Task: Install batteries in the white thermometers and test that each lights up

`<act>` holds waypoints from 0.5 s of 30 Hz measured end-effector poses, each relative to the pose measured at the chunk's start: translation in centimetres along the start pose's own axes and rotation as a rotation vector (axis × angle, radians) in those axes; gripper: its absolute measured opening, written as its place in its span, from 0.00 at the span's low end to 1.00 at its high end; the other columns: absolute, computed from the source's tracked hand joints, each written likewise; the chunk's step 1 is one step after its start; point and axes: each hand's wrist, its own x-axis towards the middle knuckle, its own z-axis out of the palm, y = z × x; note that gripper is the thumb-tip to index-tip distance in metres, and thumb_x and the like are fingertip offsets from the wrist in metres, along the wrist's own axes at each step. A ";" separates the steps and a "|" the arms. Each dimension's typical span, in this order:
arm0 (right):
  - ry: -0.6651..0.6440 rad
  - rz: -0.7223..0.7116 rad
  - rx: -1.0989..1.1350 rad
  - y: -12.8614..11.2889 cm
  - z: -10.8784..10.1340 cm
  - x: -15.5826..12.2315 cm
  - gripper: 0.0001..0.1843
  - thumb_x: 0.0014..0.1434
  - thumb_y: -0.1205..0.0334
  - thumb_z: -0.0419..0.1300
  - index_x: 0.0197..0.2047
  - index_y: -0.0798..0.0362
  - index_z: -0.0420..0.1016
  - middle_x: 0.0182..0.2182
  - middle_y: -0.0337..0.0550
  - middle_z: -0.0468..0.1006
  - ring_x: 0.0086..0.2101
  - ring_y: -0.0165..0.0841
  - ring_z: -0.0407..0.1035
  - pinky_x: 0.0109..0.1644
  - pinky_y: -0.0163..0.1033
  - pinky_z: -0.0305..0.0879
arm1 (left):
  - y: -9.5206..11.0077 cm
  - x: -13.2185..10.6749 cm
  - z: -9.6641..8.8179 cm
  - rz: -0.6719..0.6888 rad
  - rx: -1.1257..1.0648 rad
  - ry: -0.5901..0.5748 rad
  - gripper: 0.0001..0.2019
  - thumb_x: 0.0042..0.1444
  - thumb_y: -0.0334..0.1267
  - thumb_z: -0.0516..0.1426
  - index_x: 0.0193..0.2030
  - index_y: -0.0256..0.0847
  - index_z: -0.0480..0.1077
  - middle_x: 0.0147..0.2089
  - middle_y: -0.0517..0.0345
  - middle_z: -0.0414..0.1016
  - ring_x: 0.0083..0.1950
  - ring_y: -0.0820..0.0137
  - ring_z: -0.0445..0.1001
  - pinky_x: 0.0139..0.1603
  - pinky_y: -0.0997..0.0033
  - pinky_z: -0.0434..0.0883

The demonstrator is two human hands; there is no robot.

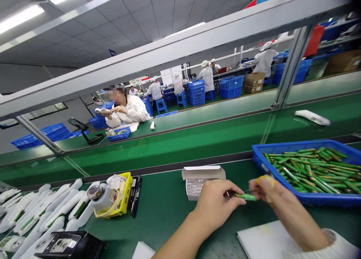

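Observation:
My left hand [216, 202] pinches a narrow green circuit board [246, 196] between thumb and fingers, above the green work surface. Just off the board's right end is my right hand [266, 189], its thumb and fingers closed together and slightly blurred. Yellow covers some of its fingertips; whatever it grips there is hidden. Behind my left hand stands an opened white box [194, 187] with clear plastic inside. On the right, a blue tray [324, 200] is heaped with many similar green boards [307, 168].
White device shells [47, 206] lie in rows at left, beside a yellow basket [128, 193] holding a bottle and black pens [135, 195]. A black device [70, 246] sits in front. A white pad [265, 240] lies below my right hand. Beyond the conveyor [175, 138] a co-worker [129, 110] handles a white device.

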 end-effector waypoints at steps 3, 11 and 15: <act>-0.160 0.103 0.029 0.3 1.8 -1.0 0.24 0.47 0.39 0.64 0.30 0.52 0.66 0.26 0.40 0.69 0.25 0.31 0.61 0.30 0.39 0.57 | -0.6 -0.3 0.9 0.219 0.186 0.032 0.04 0.52 0.31 0.60 0.35 0.37 0.76 0.34 0.50 0.77 0.35 0.65 0.72 0.36 0.69 0.66; -0.186 0.077 0.055 0.3 1.9 -1.1 0.23 0.47 0.43 0.67 0.33 0.55 0.71 0.24 0.38 0.69 0.23 0.27 0.58 0.27 0.33 0.53 | 0.2 0.3 -0.8 0.120 0.190 0.132 0.04 0.53 0.31 0.59 0.32 0.41 0.75 0.32 0.59 0.78 0.34 0.69 0.74 0.37 0.73 0.68; 0.070 -0.149 -0.233 0.1 -0.4 0.3 0.22 0.51 0.42 0.60 0.35 0.54 0.70 0.25 0.41 0.70 0.25 0.33 0.63 0.31 0.38 0.60 | -0.2 1.1 -3.5 -0.035 0.277 0.282 0.03 0.53 0.30 0.59 0.33 0.41 0.73 0.34 0.61 0.77 0.35 0.71 0.73 0.38 0.73 0.68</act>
